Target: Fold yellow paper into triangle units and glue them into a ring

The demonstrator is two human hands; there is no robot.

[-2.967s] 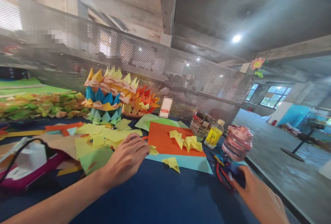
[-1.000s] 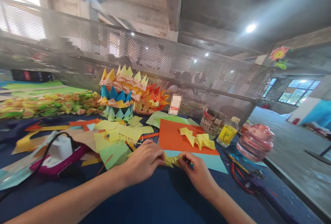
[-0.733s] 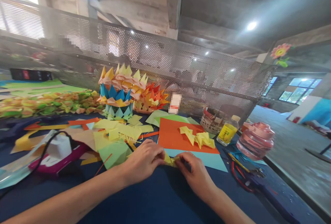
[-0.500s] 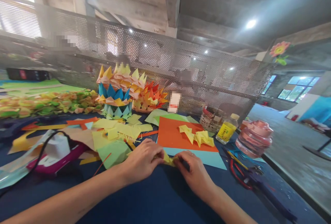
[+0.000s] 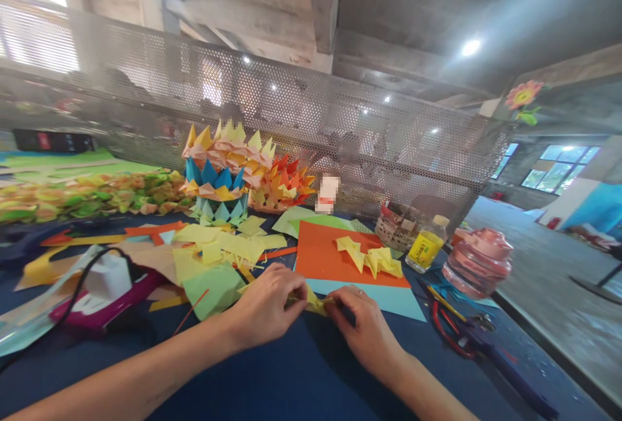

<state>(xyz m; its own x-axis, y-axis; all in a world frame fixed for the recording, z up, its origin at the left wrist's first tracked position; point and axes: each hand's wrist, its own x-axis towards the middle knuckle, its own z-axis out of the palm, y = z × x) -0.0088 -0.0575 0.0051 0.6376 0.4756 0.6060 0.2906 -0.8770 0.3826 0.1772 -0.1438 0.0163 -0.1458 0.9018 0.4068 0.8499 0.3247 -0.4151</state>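
Between my two hands is a small folded piece of yellow paper [image 5: 315,304], mostly covered by my fingers. My left hand [image 5: 272,304] pinches its left end, thumb against fingertips. At the other end, my right hand [image 5: 357,314] pinches the paper with thumb and forefinger. Just beyond them an orange sheet [image 5: 318,252] lies over a light blue sheet [image 5: 389,301]. Several folded yellow paper pieces [image 5: 372,258] rest on the orange sheet. Loose yellow paper pieces [image 5: 238,243] and a green sheet [image 5: 211,291] lie left of my left hand.
Paper crowns [image 5: 218,178] stand at the back near a perforated metal screen [image 5: 291,103]. On the right are a yellow-labelled bottle [image 5: 427,246], a pink water jug [image 5: 479,262] and a dark glue gun [image 5: 505,356]. A magenta power strip [image 5: 104,304] with a black cord sits left.
Both hands keep nearly the same place, still pinching the yellow paper. Their fingers have shifted only slightly.
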